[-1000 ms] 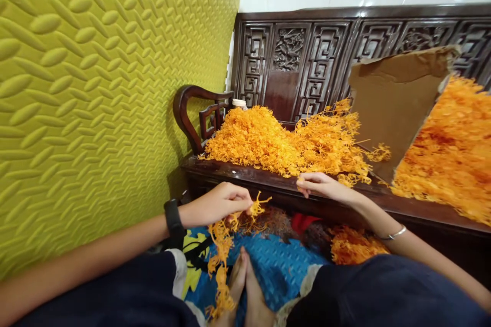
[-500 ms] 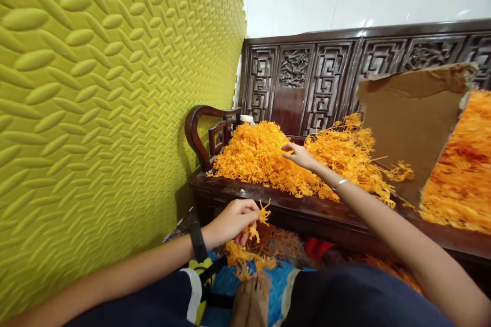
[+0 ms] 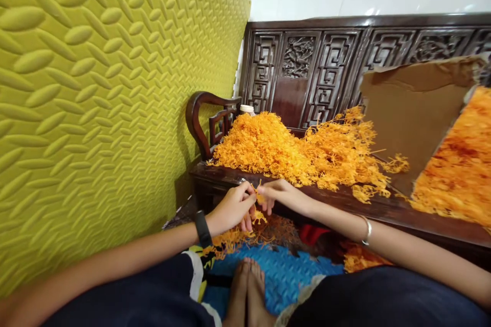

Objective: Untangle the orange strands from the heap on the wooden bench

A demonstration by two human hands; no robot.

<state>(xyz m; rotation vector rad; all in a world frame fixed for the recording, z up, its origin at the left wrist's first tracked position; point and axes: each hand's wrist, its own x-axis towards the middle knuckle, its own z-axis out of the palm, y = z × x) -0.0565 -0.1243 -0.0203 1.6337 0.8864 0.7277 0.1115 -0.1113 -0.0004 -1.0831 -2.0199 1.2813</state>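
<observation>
My left hand, with a black band at its wrist, is closed on orange branched plastic pieces, some of which hang below its fingers. Against it, my right hand, wearing a silver bangle, pinches the upper end of the same thin orange strands. Fingers partly hide where the two grips meet. Just beyond both hands, a pile of loose orange pieces lies on a dark wooden bench. To its right is a stringier heap of uncut-looking orange strands.
A brown cardboard sheet stands on the bench, with more orange pieces beyond it. A white-lidded container sits by the armrest. Yellow textured matting rises at left; blue matting covers the floor.
My right hand has left the pile and come down beside my left hand, where it now pinches the orange strands. The left hand has stayed near its place, still holding pieces.
</observation>
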